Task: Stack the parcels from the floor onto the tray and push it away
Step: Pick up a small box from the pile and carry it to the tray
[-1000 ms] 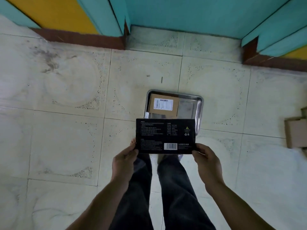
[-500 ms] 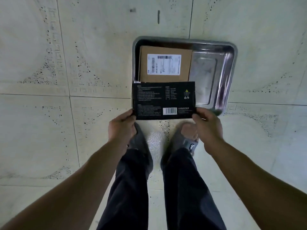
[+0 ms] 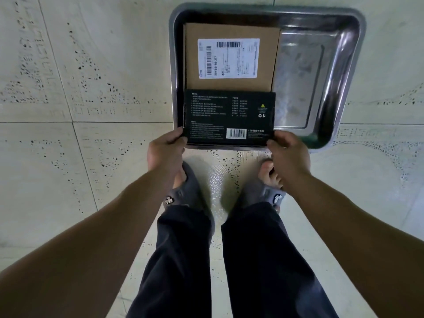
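I hold a flat black box (image 3: 229, 111) of matt printed card. The flat brown parcel (image 3: 229, 31) is dull cardboard with a white paper label (image 3: 228, 58); the rectangular silver metal tray (image 3: 346, 47) gleams, its base scuffed.

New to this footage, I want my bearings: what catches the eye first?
The black box, gripped at its near corners by the left hand and right hand, is held mid-frame over the near left part of a steel tray. Behind it, in the tray's left half, lies a brown parcel with a white label.
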The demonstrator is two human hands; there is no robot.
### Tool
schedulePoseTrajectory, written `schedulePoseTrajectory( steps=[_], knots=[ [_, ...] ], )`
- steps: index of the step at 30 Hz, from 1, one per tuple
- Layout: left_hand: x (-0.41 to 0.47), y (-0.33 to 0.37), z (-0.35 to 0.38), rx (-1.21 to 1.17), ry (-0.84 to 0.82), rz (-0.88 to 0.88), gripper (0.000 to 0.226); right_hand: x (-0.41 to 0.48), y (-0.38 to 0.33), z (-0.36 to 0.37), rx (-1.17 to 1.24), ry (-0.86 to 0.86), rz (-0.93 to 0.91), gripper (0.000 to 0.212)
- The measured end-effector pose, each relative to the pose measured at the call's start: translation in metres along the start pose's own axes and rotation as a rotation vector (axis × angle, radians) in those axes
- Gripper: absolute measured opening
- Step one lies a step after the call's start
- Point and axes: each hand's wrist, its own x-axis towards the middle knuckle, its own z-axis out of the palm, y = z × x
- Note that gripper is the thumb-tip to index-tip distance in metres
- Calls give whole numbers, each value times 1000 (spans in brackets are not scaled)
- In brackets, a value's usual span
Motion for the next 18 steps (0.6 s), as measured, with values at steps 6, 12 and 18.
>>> schedulePoseTrajectory(
  steps=[6,12,18],
  knots=[
    [7,6,3,192,52,48,30,8,-2,4,0,-9,13,19],
    [23,11,3,314,37,106,18,19,-6,8,-20,19,25,21],
    [33,13,5,354,19,115,14,28,-2,14,-26,50,17,18]
  ],
)
